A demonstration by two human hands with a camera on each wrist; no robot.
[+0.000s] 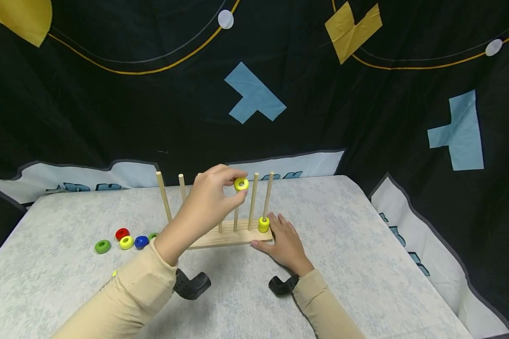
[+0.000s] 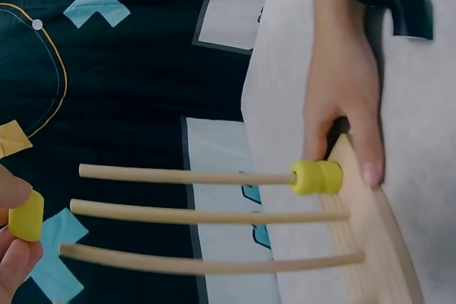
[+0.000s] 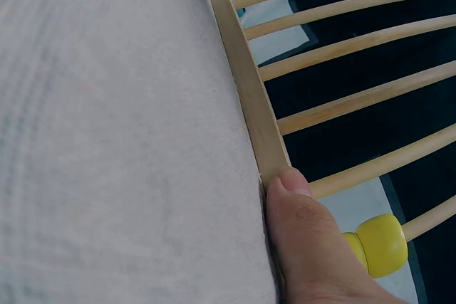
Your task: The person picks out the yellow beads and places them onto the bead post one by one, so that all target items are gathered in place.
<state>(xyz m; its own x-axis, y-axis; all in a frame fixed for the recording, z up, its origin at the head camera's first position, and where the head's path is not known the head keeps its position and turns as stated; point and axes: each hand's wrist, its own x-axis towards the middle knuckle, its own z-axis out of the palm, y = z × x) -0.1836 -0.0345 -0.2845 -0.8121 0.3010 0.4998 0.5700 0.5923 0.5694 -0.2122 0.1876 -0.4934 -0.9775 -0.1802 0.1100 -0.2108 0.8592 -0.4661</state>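
My left hand [image 1: 214, 193] pinches a yellow wooden bead [image 1: 241, 189] between thumb and fingers, its hole turned toward the head camera. The bead is up near the tops of the right-hand pegs [image 1: 253, 200]. These rise from a long wooden base [image 1: 220, 240] on the table, and the left forearm covers part of the stand. Two more yellow beads [image 2: 317, 177] sit stacked at the foot of the rightmost peg. Around the base's right end, my right hand [image 1: 286, 245] grips with its thumb [image 3: 299, 226] against the front edge and its fingers behind.
Left of the stand lie loose beads: red [image 1: 122, 234], green [image 1: 102, 246], yellow [image 1: 127, 242] and blue [image 1: 142, 242]. Another green one [image 1: 152, 236] is partly behind the left arm, and a yellow sliver [image 1: 115, 273] shows by the sleeve. A dark curtain [image 1: 152, 117] hangs behind the table [image 1: 322, 202].
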